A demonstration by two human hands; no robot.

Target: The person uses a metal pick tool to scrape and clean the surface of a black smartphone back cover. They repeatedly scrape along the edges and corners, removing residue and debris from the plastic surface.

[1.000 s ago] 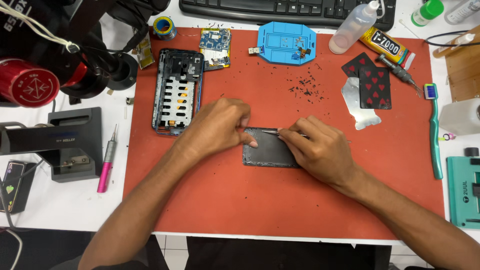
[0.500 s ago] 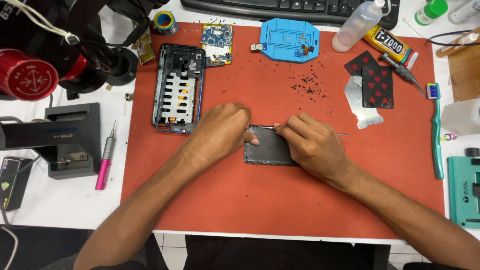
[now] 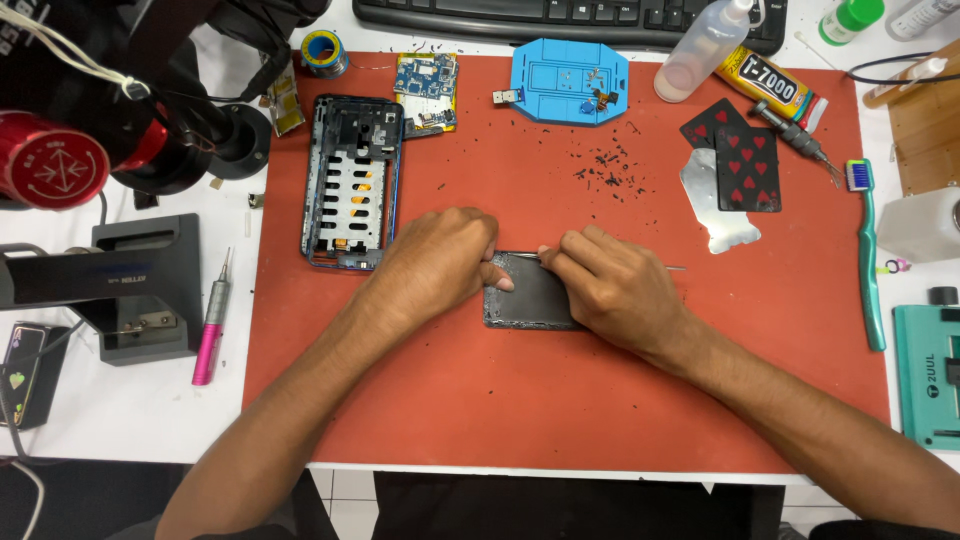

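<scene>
On the red mat (image 3: pixel 560 400) that covers the middle of the desk (image 3: pixel 130 420), a dark flat panel (image 3: pixel 530 300) lies between both hands. The left hand (image 3: pixel 440 265) rests on the left edge of the panel; its fingers (image 3: pixel 495 283) are curled down and press on the panel's upper left corner, so the hand holds the panel in place more than it grips it. The right hand (image 3: pixel 610 290) lies over the right part of the panel with its fingers closed tightly around a thin metal tool (image 3: pixel 525 255). The tip of the tool points left and meets the top edge of the panel, just beside the left fingertips, and the other end of the tool comes out behind the right hand. To the upper left of the hands, an opened phone frame (image 3: pixel 350 180) lies on the mat, with a small circuit board (image 3: pixel 425 90) above it. A blue plastic tray (image 3: pixel 570 80) is at the top of the mat, and small black crumbs (image 3: pixel 610 170) are scattered under it. Dark playing cards with red hearts (image 3: pixel 735 155) lie well apart on the right. A pink screwdriver (image 3: pixel 212 325) lies on the white desk at the left.
</scene>
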